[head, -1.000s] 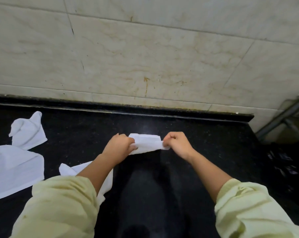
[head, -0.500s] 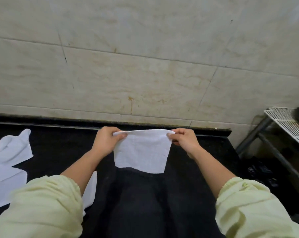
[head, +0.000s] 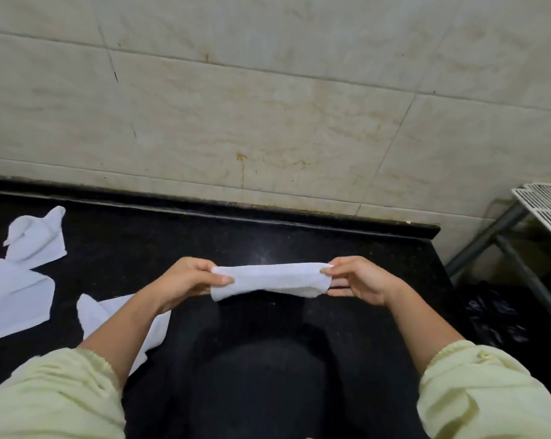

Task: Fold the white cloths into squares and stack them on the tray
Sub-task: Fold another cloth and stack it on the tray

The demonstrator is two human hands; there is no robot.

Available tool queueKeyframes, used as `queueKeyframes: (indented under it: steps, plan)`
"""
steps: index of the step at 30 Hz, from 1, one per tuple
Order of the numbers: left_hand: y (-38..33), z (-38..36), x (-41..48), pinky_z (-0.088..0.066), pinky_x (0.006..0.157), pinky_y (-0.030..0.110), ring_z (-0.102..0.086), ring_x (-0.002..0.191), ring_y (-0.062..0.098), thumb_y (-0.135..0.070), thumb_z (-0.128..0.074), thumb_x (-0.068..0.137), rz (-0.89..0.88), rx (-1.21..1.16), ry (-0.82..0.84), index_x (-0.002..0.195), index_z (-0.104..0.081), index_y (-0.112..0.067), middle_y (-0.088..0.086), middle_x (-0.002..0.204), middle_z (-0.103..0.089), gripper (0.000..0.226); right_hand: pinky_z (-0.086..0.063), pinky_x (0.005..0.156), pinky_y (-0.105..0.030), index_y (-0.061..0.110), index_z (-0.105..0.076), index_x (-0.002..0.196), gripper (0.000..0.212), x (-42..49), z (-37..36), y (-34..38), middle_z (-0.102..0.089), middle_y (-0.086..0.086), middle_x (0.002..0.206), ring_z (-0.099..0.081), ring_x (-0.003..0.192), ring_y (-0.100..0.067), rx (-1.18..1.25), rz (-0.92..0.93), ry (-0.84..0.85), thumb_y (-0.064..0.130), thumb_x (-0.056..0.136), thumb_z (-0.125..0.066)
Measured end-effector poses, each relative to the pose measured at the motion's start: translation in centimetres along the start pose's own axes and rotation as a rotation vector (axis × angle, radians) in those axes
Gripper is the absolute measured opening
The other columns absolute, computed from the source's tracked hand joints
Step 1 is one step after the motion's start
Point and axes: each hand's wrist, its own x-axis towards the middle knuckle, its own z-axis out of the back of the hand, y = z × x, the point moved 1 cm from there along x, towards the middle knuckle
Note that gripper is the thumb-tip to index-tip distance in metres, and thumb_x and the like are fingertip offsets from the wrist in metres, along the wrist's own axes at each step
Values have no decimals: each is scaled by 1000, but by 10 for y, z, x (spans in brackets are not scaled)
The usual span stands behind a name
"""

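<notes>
Centre of frame: a white cloth (head: 267, 278) is held above the black counter (head: 267, 242), drawn out into a narrow horizontal band. The left hand (head: 185, 280) pinches its left end between thumb and curled fingers. The right hand (head: 362, 280) pinches its right end in the same way. The hands stand apart with the band's length between them. Whether the band is folded double or only bunched cannot be told from this angle. Left of frame, on the counter: a crumpled cloth (head: 36, 236) near the wall, a flat cloth (head: 11, 299) at the frame edge below it, and a third cloth (head: 109, 315) partly under the left forearm. A tiled wall (head: 267, 106) fills the upper frame. A white wire rack (head: 546, 204) on grey legs stands at the right edge, beyond the counter's end.
</notes>
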Motion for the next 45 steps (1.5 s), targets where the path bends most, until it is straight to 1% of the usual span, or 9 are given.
queueKeyframes:
  steps: [4,10,17,24,29,34,37,40,45]
  plan:
    - [43,-12,-11,-54,72,23,-65,69,9,-22,-88,54,153,70,58,50,-61,-19,-2,63,-63,27,-53,94,-38,15,-68,80,9,2,6,-39,-72,-12,103,-69,102,-27,-93,-176,130,8,85,-67]
    - [89,-23,-16,-56,83,30,-72,91,21,-15,-83,71,305,75,11,79,-74,-8,10,93,-75,14,-56,86,-34,13,-67,90,10,16,-2,-81,-74,-11,102,-70,97,-24,-232,-275,84,15,83,-74]
    - [103,-18,3,-55,91,36,-70,95,20,-16,-66,90,340,120,-152,96,-73,-7,8,96,-75,13,-53,71,-23,10,-67,95,16,39,-9,-83,-74,-2,88,-69,80,-12,-324,-191,-12,15,82,-75]
    - [106,-19,23,-56,69,28,-65,77,17,-22,-64,92,297,140,-314,69,-51,-13,7,78,-64,28,-52,58,-20,1,-64,90,7,71,-16,-84,-67,-8,83,-62,70,-13,-286,-44,-242,3,85,-70]
    - [107,-22,35,-53,65,30,-59,73,19,-21,-64,91,293,215,-442,60,-46,-12,8,71,-57,37,-57,84,-41,8,-67,82,9,92,-16,-95,-71,-10,91,-68,89,-25,-413,-44,-330,13,82,-75]
    - [112,-18,41,-57,80,45,-59,72,21,-30,-66,88,294,344,-478,60,-55,-15,6,70,-60,34,-56,87,-43,10,-66,78,10,99,-16,-97,-71,-10,90,-68,91,-27,-446,-58,-350,14,82,-75]
    - [112,-19,44,-56,81,45,-63,75,25,-33,-66,88,290,420,-486,63,-58,-15,8,72,-65,31,-56,82,-36,8,-65,79,11,101,-17,-95,-69,-8,87,-67,87,-24,-503,-41,-365,13,82,-74]
    - [110,-22,45,-54,73,38,-64,76,24,-36,-65,88,268,539,-505,74,-58,-18,5,77,-66,24,-45,62,-21,12,-59,80,13,98,-20,-93,-60,1,78,-58,78,-16,-627,17,-393,16,85,-71]
    - [115,-29,33,-46,66,34,-56,77,17,-40,-62,89,156,726,-576,98,-45,-20,-1,95,-53,27,-39,57,-20,11,-53,91,17,88,-23,-96,-56,-1,84,-54,74,-12,-675,126,-502,14,85,-68]
